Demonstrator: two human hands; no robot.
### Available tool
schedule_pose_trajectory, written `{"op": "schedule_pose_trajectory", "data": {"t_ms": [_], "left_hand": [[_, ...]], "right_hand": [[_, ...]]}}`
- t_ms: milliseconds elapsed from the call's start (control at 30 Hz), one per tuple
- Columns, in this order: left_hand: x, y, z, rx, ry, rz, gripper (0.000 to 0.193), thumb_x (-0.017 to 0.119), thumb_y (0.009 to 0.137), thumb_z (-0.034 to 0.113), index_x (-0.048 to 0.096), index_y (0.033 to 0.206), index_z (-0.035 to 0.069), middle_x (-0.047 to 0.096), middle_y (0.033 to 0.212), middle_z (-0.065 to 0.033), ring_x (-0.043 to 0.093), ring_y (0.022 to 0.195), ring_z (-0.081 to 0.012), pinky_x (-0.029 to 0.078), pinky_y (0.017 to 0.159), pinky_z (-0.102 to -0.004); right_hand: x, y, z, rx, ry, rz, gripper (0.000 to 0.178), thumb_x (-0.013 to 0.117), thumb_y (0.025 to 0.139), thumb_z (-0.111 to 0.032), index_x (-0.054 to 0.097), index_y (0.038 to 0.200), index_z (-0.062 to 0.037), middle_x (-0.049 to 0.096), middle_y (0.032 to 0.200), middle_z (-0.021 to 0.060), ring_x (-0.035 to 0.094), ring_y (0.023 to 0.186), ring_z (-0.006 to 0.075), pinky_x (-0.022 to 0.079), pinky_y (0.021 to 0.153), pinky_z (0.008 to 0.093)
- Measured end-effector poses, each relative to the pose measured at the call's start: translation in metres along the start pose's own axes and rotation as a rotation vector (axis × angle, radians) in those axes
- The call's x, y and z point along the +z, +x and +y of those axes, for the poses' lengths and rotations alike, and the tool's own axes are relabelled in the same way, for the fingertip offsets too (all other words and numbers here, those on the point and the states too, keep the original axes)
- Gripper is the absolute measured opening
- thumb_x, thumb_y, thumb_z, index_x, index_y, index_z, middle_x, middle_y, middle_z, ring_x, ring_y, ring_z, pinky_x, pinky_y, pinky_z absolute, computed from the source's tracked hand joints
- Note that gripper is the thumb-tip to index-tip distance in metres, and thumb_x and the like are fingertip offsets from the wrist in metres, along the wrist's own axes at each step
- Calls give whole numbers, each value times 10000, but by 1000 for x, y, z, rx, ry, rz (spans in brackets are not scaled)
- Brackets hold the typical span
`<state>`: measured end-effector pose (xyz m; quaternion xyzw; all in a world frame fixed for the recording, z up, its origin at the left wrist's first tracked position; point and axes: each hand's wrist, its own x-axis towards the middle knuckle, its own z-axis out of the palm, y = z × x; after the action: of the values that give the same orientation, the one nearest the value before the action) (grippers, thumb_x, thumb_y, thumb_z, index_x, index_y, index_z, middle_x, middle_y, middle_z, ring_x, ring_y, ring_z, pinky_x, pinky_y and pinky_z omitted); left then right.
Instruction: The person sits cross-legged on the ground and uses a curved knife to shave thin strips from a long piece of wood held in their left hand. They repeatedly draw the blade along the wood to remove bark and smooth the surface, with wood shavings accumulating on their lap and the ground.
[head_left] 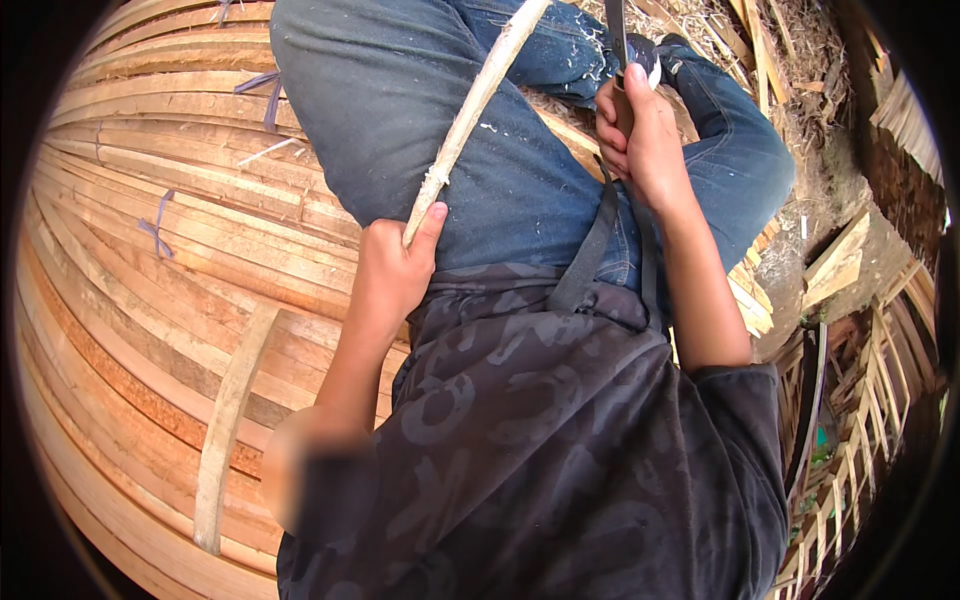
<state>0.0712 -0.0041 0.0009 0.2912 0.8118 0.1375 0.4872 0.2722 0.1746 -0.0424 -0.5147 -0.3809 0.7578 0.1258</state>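
My left hand (393, 262) is closed round the lower end of a pale, peeled wooden stick (478, 98). The stick slants up and to the right across my thigh, and its far end leaves the top of the view. A ragged fibre sticks out a little above my grip. In my right hand (648, 145), fingers wrapped round its brown handle, is a knife (616, 38) with a dark blade pointing away from me. The blade's tip is cut off by the upper edge. Stick and knife are apart. A black strap (590, 250) hangs at my waist.
Long wooden strips (130, 220), some bundled with purple ties (157, 225), cover the left side. A loose curved wood piece (235, 420) lies across them. Shavings (705, 45) litter the ground beyond my legs. Split wood pieces (840, 262) and a slatted wooden stack (860, 440) are at right.
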Motion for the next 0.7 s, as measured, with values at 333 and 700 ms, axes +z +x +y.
{"op": "schedule_pose_trajectory", "data": {"t_ms": [333,700], "left_hand": [[5,-2,-2,41,77,74,628,596,900,415,517,528,-84,392,401,-180,423,355,-235,351,414,-384],[0,-3,14,-14,-2,33,630,574,915,412,511,538,-88,375,404,-172,390,371,-194,338,415,-380]], "right_hand": [[-1,-4,-24,-547,-1138,371,468,610,863,-467,530,664,-51,557,530,145,595,547,369,464,501,446],[-53,55,-33,-633,-1451,521,493,494,907,-541,583,836,-61,606,666,197,596,662,417,453,575,495]]}}
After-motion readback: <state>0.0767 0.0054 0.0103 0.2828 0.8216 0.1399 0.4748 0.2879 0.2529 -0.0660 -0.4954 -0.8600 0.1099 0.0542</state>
